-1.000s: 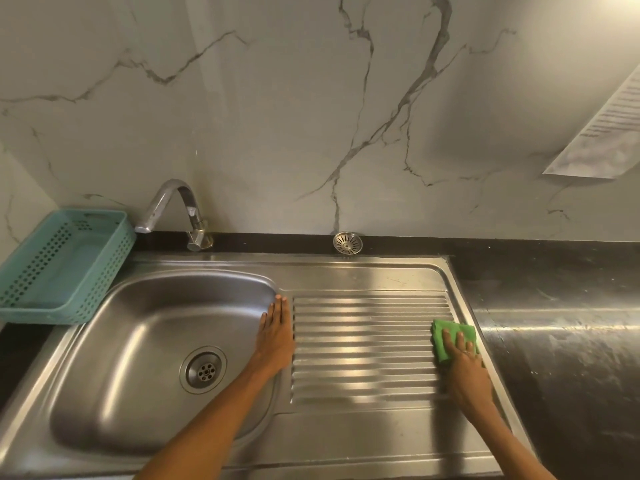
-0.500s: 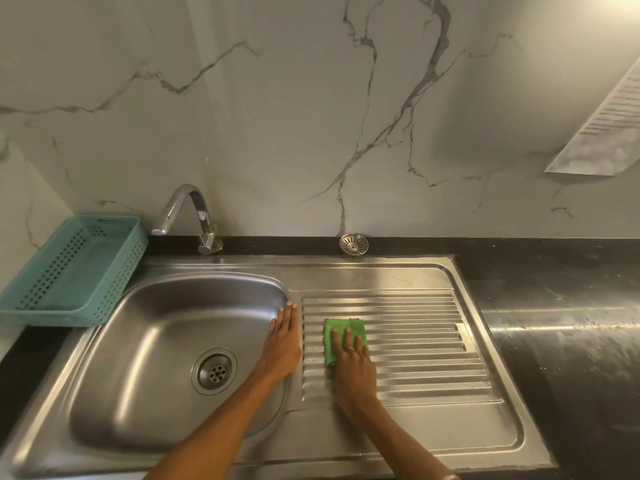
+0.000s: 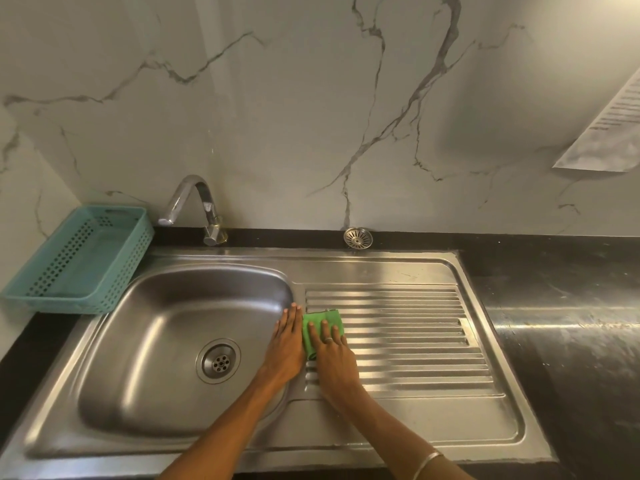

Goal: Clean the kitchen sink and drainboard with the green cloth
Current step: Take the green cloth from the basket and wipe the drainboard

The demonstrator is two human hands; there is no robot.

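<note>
The green cloth [image 3: 322, 329] has slid left across the drainboard [image 3: 398, 327] to the sink [image 3: 180, 344] edge under the flat right hand [image 3: 334, 358], beside the flat left hand [image 3: 285, 344], so that strip looks wiped.

Green cloth [image 3: 322, 323], teal perforated basket [image 3: 79, 258]

1. A sink basin [image 3: 166, 341] sits at the left of the table [image 3: 568, 327], its drain [image 3: 218, 361] in the floor of the bowl; the ribbed drainboard [image 3: 408, 341] lies to its right.
2. Behind the basin stands a tap [image 3: 197, 206]; a loose strainer [image 3: 358, 237] rests behind the drainboard, against the wall [image 3: 311, 98].
3. A basket [image 3: 45, 299] sits left of the basin.
4. The left hand [image 3: 285, 344] lies flat on the strip between basin and drainboard; just beside it, the right hand [image 3: 334, 355] presses a cloth [image 3: 320, 315] onto the drainboard's left end.
5. A paper sheet [image 3: 609, 133] hangs on the wall, far right.
</note>
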